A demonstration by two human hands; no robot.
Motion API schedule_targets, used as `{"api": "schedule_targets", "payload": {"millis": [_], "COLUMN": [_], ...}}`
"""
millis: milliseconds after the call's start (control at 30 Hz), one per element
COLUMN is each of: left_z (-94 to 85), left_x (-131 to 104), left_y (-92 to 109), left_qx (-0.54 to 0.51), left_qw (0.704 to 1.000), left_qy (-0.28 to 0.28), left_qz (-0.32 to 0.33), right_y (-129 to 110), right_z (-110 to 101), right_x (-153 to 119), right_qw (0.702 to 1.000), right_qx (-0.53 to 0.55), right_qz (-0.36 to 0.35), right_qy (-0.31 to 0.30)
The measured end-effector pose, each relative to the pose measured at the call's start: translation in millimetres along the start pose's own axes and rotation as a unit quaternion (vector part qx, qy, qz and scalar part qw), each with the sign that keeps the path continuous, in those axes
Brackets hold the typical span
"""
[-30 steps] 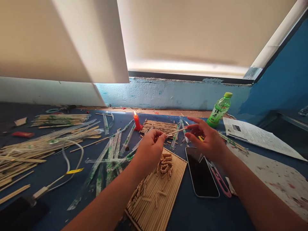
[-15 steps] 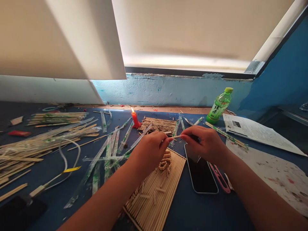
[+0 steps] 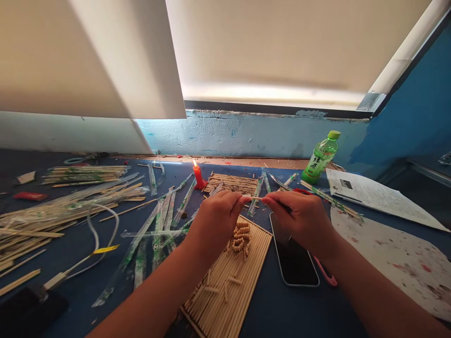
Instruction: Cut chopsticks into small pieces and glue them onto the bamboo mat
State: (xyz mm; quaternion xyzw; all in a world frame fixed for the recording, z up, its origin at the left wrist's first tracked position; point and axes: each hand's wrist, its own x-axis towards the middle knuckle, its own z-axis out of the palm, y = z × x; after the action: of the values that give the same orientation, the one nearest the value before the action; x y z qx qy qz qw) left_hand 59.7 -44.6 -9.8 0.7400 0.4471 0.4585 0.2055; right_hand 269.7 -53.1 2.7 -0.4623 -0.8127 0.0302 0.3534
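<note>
A short thin wooden stick spans the gap between my hands, pinched at one end by my left hand and at the other by my right hand. Both hands are closed, hovering over a panel of wooden sticks laid side by side. On that panel stands a small curled structure of stacked short stick pieces, with several loose cut pieces nearer me. Under my right hand lies a black-screened phone, beside a pink-handled tool partly covered by my arm.
A lit red candle stands behind my left hand, next to a second stick panel. Plastic wrappers and bundled sticks cover the left side. At right are a green bottle and printed papers. A white cable loops at left.
My right hand has shifted slightly, uncovering something red behind it and hiding more of the pink-handled tool. Both hands still hold the stick, which now sits more level.
</note>
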Motion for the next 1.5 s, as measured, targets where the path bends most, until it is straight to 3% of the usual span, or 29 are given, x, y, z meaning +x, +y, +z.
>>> {"api": "schedule_targets", "payload": {"millis": [300,400,467,567,667,833,967,1233,1400,1500], "left_z": [-4.3,-7.8,-10.7,-17.0,-25.7,-36.8,-36.0,-34.4,-31.2,-26.3], "left_x": [2,3,3,1,-6,-18,-21,-14,-1,3], "left_y": [3,5,7,12,16,16,13,12,14,14], "left_qx": [0.018,0.027,0.025,0.005,-0.034,0.009,0.057,0.088,0.079,0.038], "left_qw": [0.999,0.999,0.998,0.980,0.955,0.926,0.915,0.913,0.971,0.978], "left_qy": [0.022,0.025,-0.020,-0.153,-0.266,-0.358,-0.384,-0.382,-0.202,-0.186], "left_qz": [0.019,-0.010,-0.057,-0.124,-0.129,-0.117,-0.113,-0.111,-0.104,-0.090], "right_y": [-7,-10,-10,-5,1,1,-2,-2,2,3], "right_z": [4,7,7,6,4,5,7,6,4,5], "right_x": [-4,-5,-5,-2,0,1,0,0,2,2], "right_qw": [0.999,0.998,0.998,0.998,0.998,0.999,0.998,0.995,0.992,0.987], "right_qx": [-0.030,-0.030,-0.020,-0.005,0.005,0.024,0.036,0.042,0.078,0.123], "right_qz": [-0.006,-0.001,0.012,0.031,0.040,0.040,0.040,0.037,0.034,0.046], "right_qy": [0.041,0.049,0.050,0.055,0.052,0.014,-0.028,-0.085,-0.090,-0.096]}}
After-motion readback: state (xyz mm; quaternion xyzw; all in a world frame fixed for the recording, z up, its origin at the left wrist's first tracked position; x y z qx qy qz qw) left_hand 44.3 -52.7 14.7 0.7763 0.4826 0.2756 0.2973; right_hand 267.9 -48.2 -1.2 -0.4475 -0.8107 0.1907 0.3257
